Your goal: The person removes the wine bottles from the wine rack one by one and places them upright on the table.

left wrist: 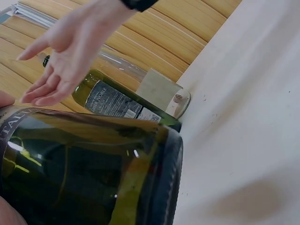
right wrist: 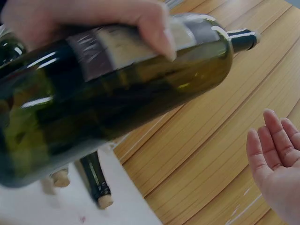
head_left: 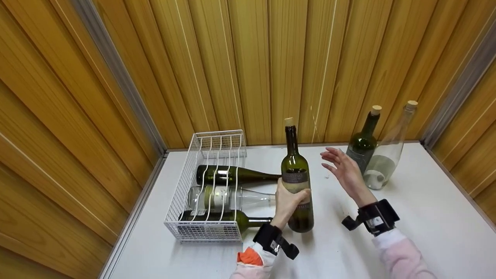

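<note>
In the head view my left hand (head_left: 287, 200) grips an upright corked green wine bottle (head_left: 296, 161) around its label, thumb across the front. The bottle's base (left wrist: 164, 168) shows close in the left wrist view, with a soft shadow apart from it on the table. My right hand (head_left: 345, 170) is held in the air to the right of this bottle, fingers extended and palm turned toward it, touching nothing. In the right wrist view the left hand's fingers (right wrist: 157, 33) wrap over the label, and the right palm (right wrist: 281, 173) is at the lower right.
A white wire rack (head_left: 207, 232) at left holds a dark bottle (head_left: 223, 175), a clear bottle (head_left: 252, 198) and a green bottle (head_left: 242, 221) on their sides, necks rightward. Behind my right hand stand a corked green bottle (head_left: 363, 141) and a corked clear bottle (head_left: 389, 151). Wood-panelled walls (head_left: 252, 69) border the white table (head_left: 329, 255).
</note>
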